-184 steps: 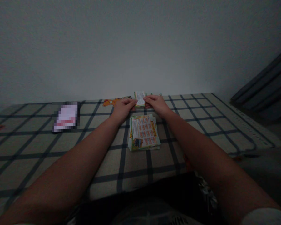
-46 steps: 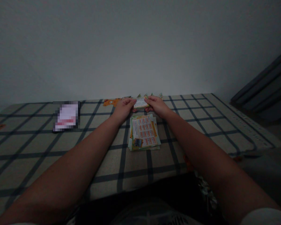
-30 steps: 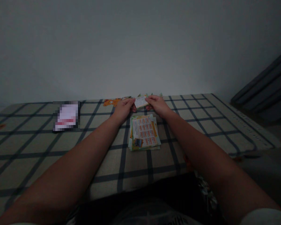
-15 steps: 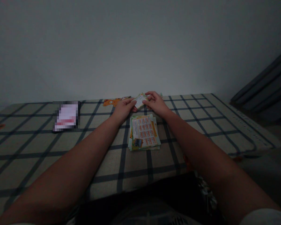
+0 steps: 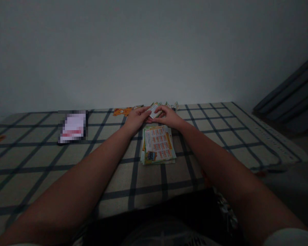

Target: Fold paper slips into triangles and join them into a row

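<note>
Toward the far edge of the table, a small printed card (image 5: pixel 154 110), white with green and yellow edges, is held tilted between both hands. My left hand (image 5: pixel 138 117) grips its left side, fingers closed on it. My right hand (image 5: pixel 169 118) is closed on the right side, with thumb and forefinger curled around the edge. Whether it is one card or several together is hard to tell. Just nearer to me lies a pile of larger printed sheets (image 5: pixel 159 143), the top one with orange and white blocks of text and a small picture.
A checked cloth (image 5: pixel 200 143) with bear prints covers the table. On the left lies a dark-edged flat device (image 5: pixel 73 126) with a blurred bright screen. Small patterned pieces (image 5: pixel 176 106) show behind my right hand. A pale wall rises behind the table; dark folded fabric (image 5: pixel 292 95) is at right.
My right hand has shifted slightly nearer and its raised fingers have curled in around the card. More of the patterned pieces behind it now show. The pile has stayed put.
</note>
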